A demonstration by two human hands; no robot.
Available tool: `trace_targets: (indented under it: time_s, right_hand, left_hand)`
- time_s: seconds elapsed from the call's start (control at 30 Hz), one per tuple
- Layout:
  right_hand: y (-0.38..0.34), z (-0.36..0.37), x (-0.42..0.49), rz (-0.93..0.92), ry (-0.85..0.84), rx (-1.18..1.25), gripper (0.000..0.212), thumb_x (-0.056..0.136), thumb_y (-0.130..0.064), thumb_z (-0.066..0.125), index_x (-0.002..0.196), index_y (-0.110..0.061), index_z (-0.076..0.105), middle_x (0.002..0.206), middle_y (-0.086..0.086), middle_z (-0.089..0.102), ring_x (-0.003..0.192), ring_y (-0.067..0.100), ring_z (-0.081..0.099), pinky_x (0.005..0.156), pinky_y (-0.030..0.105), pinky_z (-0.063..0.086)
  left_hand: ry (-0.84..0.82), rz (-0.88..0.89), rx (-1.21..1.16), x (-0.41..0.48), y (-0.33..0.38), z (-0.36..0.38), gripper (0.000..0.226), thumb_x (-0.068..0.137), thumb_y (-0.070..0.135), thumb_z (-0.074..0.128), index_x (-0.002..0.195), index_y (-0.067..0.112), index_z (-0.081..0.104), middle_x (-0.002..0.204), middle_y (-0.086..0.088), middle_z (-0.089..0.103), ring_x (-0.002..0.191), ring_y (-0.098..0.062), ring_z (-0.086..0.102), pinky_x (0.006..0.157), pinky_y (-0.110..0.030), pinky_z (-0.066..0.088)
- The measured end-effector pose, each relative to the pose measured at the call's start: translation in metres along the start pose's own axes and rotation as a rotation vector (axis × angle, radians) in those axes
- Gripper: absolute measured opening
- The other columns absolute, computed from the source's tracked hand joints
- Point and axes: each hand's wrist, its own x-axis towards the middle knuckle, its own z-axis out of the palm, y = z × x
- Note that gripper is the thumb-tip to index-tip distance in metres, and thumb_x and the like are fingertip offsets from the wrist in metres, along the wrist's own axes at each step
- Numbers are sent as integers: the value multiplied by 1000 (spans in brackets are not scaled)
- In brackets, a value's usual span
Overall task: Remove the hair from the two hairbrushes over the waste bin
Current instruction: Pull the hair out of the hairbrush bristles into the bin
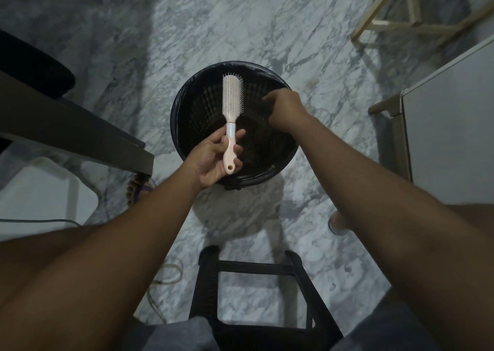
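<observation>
A pink and white hairbrush [232,102] is held upright over the black waste bin [283,83], bristles facing up and right. My left hand [213,158] grips its pink handle. My right hand [284,107] hangs over the bin's right side, fingers bent downward and loosely together; whether it pinches hair I cannot tell. Brownish hair lies at the bottom of the bin [256,139]. The bristles look free of hair. No second brush is in view.
The bin stands on a grey marble floor [227,16]. A dark table edge [80,126] and black chair are at left, a white cabinet [449,126] at right, a wooden frame [401,22] top right, a black stool [256,284] below.
</observation>
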Motion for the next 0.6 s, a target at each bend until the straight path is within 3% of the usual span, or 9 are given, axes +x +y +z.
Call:
trace_targets:
  time_s: [0.07, 0.17, 0.23, 0.3, 0.4, 0.5, 0.6]
  right_hand:
    - [-6, 0, -1, 33, 11, 110, 40, 81, 0, 67, 119, -11, 70, 108, 5, 73, 100, 18, 71, 95, 28, 54]
    - [-16, 3, -2, -12, 41, 128, 49, 84, -3, 63, 131, -13, 62, 132, 4, 63, 124, 17, 57, 107, 23, 41]
    - [-24, 8, -5, -50, -3, 279, 59, 84, -27, 69, 140, -15, 53, 136, 1, 60, 123, 13, 59, 105, 30, 46]
    - [-25, 14, -7, -105, -51, 357, 76, 73, -46, 78, 139, -17, 52, 126, -2, 67, 110, 6, 65, 93, 31, 56]
    - [-32, 17, -9, -134, -14, 200, 61, 67, -42, 86, 118, -13, 70, 92, -2, 74, 84, 5, 67, 83, 27, 57]
    - [-40, 17, -6, -89, 33, 140, 48, 68, -34, 88, 102, -3, 75, 95, 10, 75, 88, 16, 71, 86, 32, 57]
    - [-50, 18, -2, -130, -8, -30, 24, 72, -27, 85, 86, -9, 79, 83, 10, 75, 77, 18, 71, 78, 34, 59]
  left_hand:
    - [-8, -5, 0, 1, -1, 0, 42, 103, 5, 36, 140, 17, 49, 124, -4, 61, 75, -12, 54, 60, -28, 44]
    - [-19, -4, -3, 1, -2, 2, 40, 103, 5, 36, 137, 19, 53, 124, -4, 60, 75, -12, 54, 59, -27, 44]
    - [-18, -3, -2, 2, -3, 2, 40, 103, 5, 36, 136, 19, 53, 123, -4, 60, 74, -12, 54, 59, -27, 44]
    - [-21, -10, -1, 3, -3, 2, 42, 103, 5, 37, 139, 20, 51, 120, -4, 59, 74, -13, 55, 60, -28, 44]
    - [-17, -20, 7, 4, -5, 2, 43, 103, 4, 37, 139, 22, 52, 118, -6, 58, 74, -14, 55, 60, -28, 44]
    - [-3, -11, 11, 4, -7, 3, 44, 103, 5, 36, 140, 23, 51, 119, -6, 58, 75, -15, 55, 59, -29, 44]
    - [4, -10, 20, 5, -9, 2, 44, 104, 5, 35, 141, 22, 50, 122, -7, 58, 74, -14, 54, 58, -28, 44]
